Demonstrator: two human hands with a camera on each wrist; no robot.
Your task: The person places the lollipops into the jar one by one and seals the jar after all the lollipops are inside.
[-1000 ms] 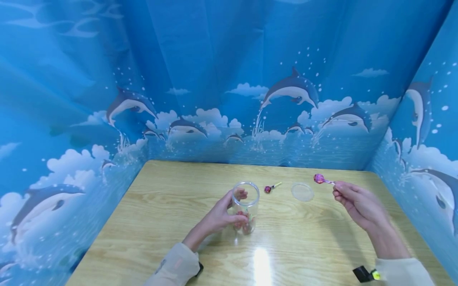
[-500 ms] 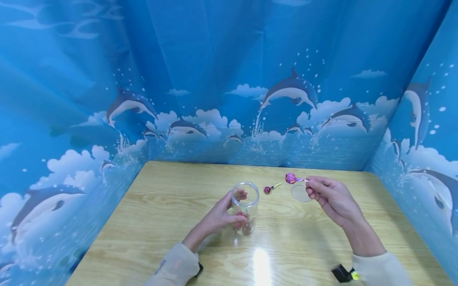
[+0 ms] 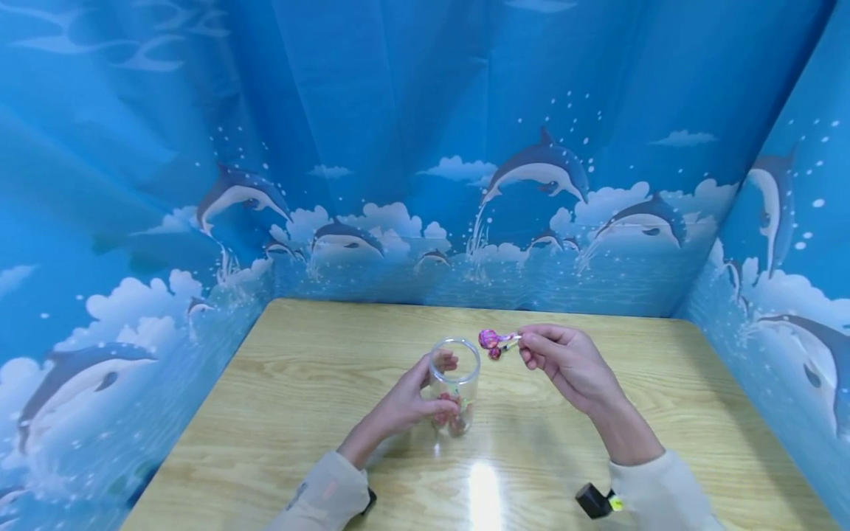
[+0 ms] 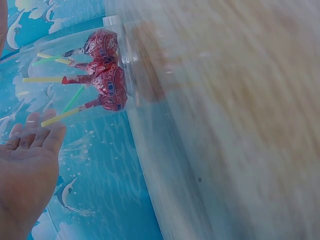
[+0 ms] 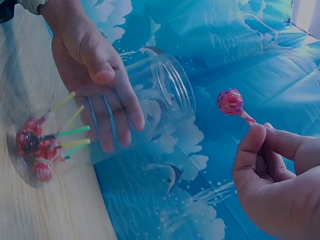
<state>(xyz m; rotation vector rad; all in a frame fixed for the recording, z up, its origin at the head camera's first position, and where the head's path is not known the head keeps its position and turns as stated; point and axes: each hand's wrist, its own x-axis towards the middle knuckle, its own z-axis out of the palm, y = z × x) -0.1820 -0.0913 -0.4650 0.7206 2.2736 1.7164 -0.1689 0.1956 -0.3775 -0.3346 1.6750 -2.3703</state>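
A clear plastic jar stands uncapped on the table, with several red-wrapped lollipops at its bottom, their yellow and green sticks pointing up. My left hand holds the jar round its side, thumb in front and fingers behind. Between thumb and fingertips, my right hand pinches the stick of a pink-wrapped lollipop, candy end to the left. That candy hovers just right of the jar's rim, apart from it. Below it in the head view lies another lollipop on the table, its stick partly covered.
The wooden table meets blue dolphin-print curtains at the back and sides. Black wrist devices, one of them a black box by the right sleeve, hang near both forearms.
My right hand has carried the pink lollipop leftward, close to the jar. It now covers the round clear lid seen earlier on the table. My left hand and the jar stay put.
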